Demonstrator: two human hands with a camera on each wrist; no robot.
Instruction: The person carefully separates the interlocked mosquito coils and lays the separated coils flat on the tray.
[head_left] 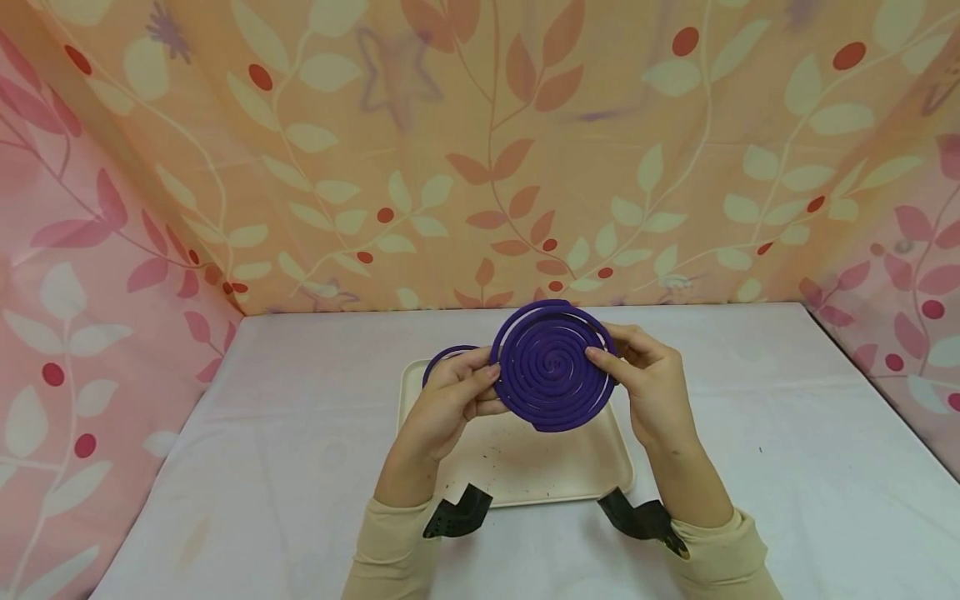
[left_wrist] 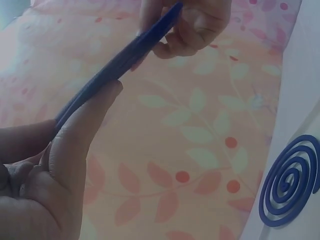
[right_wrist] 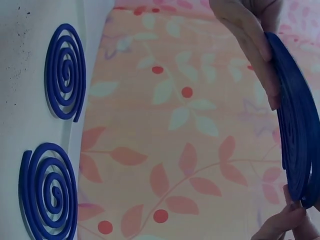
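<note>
Both hands hold up a purple mosquito coil [head_left: 555, 362], its flat spiral face turned toward the head camera, above a cream tray [head_left: 525, 471]. My left hand [head_left: 450, 398] pinches its left edge, thumb in front and fingers behind. On the opposite edge my right hand [head_left: 658, 392] grips it the same way. Seen edge-on in the left wrist view, the held coil [left_wrist: 117, 62] looks thick; it may be more than one layer. Behind the left hand, part of another coil [head_left: 450, 350] shows. The right wrist view has two loose coils [right_wrist: 66, 70] lying on the tray.
Dark crumbs dot the tray. A white cloth [head_left: 285, 450] covers the table, and patterned fabric [head_left: 480, 167] hangs at the back and both sides. Black mounts [head_left: 459, 512] sit at both wrists.
</note>
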